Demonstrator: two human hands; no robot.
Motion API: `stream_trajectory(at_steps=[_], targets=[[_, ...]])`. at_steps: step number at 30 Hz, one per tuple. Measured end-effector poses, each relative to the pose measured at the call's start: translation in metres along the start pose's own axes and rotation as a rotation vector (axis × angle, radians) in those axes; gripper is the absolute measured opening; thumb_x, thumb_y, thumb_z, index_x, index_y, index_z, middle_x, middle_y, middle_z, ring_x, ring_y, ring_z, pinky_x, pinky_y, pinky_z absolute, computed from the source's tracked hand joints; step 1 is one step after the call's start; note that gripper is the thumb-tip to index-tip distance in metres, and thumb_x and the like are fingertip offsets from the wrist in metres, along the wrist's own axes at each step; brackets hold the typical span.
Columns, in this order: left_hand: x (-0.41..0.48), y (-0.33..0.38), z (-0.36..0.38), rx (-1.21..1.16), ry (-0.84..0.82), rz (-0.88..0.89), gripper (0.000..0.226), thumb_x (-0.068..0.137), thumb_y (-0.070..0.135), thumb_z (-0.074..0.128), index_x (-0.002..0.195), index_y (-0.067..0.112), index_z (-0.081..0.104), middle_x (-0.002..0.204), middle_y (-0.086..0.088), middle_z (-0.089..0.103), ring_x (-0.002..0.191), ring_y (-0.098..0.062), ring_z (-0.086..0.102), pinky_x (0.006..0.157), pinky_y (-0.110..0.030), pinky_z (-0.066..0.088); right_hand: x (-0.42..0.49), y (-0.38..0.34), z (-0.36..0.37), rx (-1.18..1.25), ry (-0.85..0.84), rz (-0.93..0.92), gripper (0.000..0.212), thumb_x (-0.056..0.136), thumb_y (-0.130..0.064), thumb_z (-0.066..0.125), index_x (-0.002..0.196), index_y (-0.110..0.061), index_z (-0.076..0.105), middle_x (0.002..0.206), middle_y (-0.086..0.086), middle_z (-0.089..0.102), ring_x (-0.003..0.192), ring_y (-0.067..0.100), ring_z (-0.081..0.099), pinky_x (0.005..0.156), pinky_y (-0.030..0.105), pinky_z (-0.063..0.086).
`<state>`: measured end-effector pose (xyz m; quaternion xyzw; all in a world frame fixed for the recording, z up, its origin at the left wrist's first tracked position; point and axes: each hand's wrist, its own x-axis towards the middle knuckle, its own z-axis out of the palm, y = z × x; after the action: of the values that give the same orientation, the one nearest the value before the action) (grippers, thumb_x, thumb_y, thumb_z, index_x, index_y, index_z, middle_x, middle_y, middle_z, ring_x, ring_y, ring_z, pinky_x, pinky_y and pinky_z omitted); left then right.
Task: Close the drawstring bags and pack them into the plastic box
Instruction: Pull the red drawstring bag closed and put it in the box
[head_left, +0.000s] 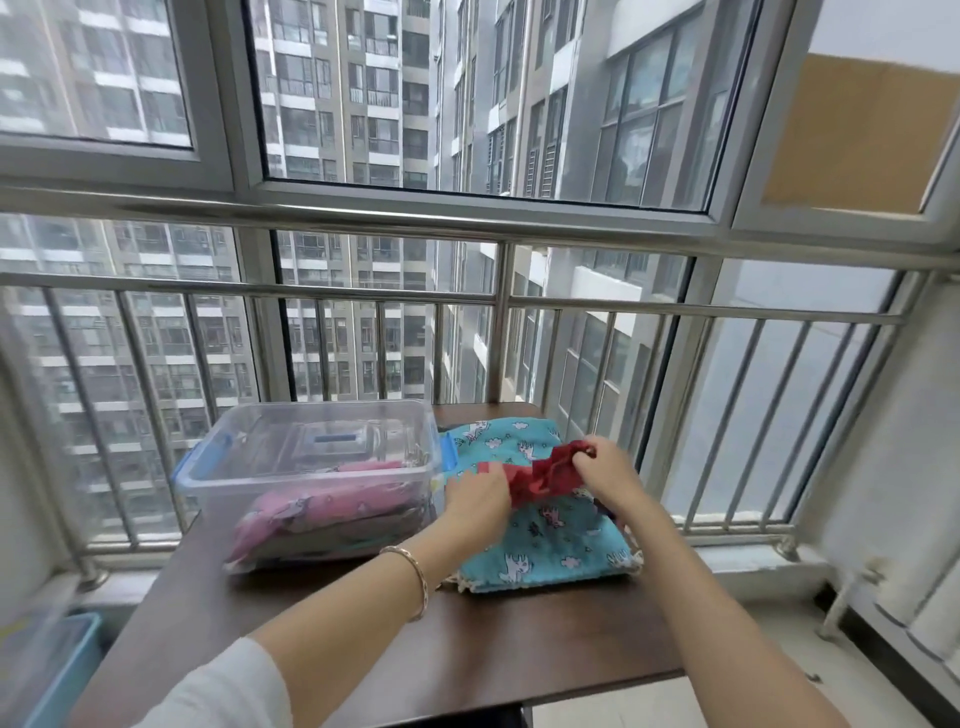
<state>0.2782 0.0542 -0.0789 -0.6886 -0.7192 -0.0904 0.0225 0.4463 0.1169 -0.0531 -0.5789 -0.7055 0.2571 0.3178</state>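
A small red drawstring bag (550, 475) is held over a larger teal bag (545, 540) printed with white animals, which lies flat on the dark table. My left hand (480, 499) grips the red bag's left end. At its right end, my right hand (605, 470) pinches the bunched top. Left of them stands a clear plastic box (306, 467) with blue latches, holding pink and dark fabric bags (311, 519).
The dark wooden table (415, 649) stands against a steel railing (498, 306) and windows. A blue bin (57, 665) stands on the floor at lower left. A radiator pipe (857, 587) runs at lower right.
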Motion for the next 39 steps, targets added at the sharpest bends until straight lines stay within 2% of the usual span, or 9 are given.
stream_trajectory(at_steps=[3,6,12,17,20,24,31,36,39], targets=[[-0.004,0.002,-0.012,-0.179,0.143,0.034,0.017,0.091,0.003,0.04,0.108,0.008,0.038,0.082,-0.008,0.061,0.072,-0.032,0.059,0.059,-0.038,0.037,0.002,-0.016,-0.024,0.079,0.185,-0.047,0.017,0.089,-0.012,0.052,0.088,-0.014,0.069,0.079,0.003,0.066,0.075,0.019,0.058,0.062,0.027,0.04],[-0.016,-0.004,-0.028,-0.45,0.181,0.037,0.01,0.099,0.018,0.03,0.1,0.011,0.038,0.081,-0.011,0.06,0.073,-0.035,0.059,0.061,-0.044,0.044,-0.001,-0.023,-0.039,0.11,0.205,-0.048,0.018,0.085,-0.016,0.056,0.082,-0.012,0.073,0.077,0.004,0.07,0.075,0.022,0.061,0.068,0.032,0.046],[-0.053,-0.045,-0.061,-0.596,0.096,0.177,0.026,0.1,0.043,0.038,0.107,0.019,0.047,0.081,-0.008,0.064,0.071,-0.023,0.059,0.063,-0.038,0.046,-0.018,-0.026,-0.036,0.311,-0.078,0.022,0.018,0.085,-0.007,0.056,0.069,-0.005,0.065,0.053,-0.004,0.047,0.049,0.008,0.041,0.048,0.021,0.031],[-0.082,-0.108,-0.091,-0.599,0.113,0.155,0.029,0.092,0.057,0.044,0.097,0.031,0.055,0.077,0.006,0.061,0.067,-0.01,0.057,0.065,-0.029,0.045,-0.026,-0.028,-0.01,0.462,-0.384,0.036,0.021,0.084,-0.012,0.059,0.067,-0.014,0.047,0.06,0.004,0.025,0.05,0.01,0.021,0.049,0.025,0.014],[-0.097,-0.143,-0.102,-0.557,0.104,0.106,0.039,0.085,0.064,0.045,0.087,0.028,0.061,0.077,0.007,0.063,0.069,-0.01,0.059,0.064,-0.025,0.045,-0.033,-0.038,0.009,0.431,-0.49,-0.058,0.037,0.084,-0.026,0.071,0.058,-0.016,0.049,0.06,0.001,0.017,0.053,0.014,0.014,0.05,0.025,0.013],[-0.117,-0.181,-0.106,-0.668,0.129,0.039,0.049,0.072,0.072,0.054,0.086,0.027,0.068,0.069,0.012,0.063,0.063,-0.003,0.057,0.063,-0.024,0.046,-0.042,-0.053,0.026,0.207,-0.448,-0.131,0.053,0.083,-0.057,0.066,0.057,-0.011,0.061,0.056,0.0,0.02,0.051,0.014,0.019,0.05,0.02,0.024],[-0.134,-0.21,-0.098,-0.757,0.115,-0.02,0.016,0.089,0.037,0.062,0.082,0.024,0.07,0.06,0.015,0.057,0.056,-0.001,0.048,0.061,-0.022,0.041,-0.043,-0.061,0.047,0.3,-0.464,-0.158,0.058,0.088,-0.052,0.061,0.06,-0.018,0.023,0.055,-0.004,0.022,0.055,0.016,0.015,0.049,0.017,0.023],[-0.142,-0.222,-0.095,-0.735,0.012,-0.055,0.017,0.091,0.028,0.062,0.081,0.017,0.069,0.058,0.007,0.053,0.056,-0.01,0.044,0.058,-0.028,0.036,-0.042,-0.051,0.05,0.392,-0.469,-0.149,0.053,0.088,-0.054,0.06,0.058,-0.022,0.03,0.058,-0.002,0.028,0.06,0.018,0.023,0.063,0.025,0.028],[-0.148,-0.231,-0.098,-0.84,0.003,-0.044,0.01,0.09,0.017,0.065,0.084,0.012,0.072,0.06,-0.002,0.057,0.055,-0.009,0.046,0.054,-0.019,0.038,-0.037,-0.042,0.049,0.622,-0.446,-0.031,0.046,0.082,-0.053,0.066,0.073,-0.014,0.046,0.067,0.003,0.043,0.071,0.022,0.039,0.075,0.032,0.038]])
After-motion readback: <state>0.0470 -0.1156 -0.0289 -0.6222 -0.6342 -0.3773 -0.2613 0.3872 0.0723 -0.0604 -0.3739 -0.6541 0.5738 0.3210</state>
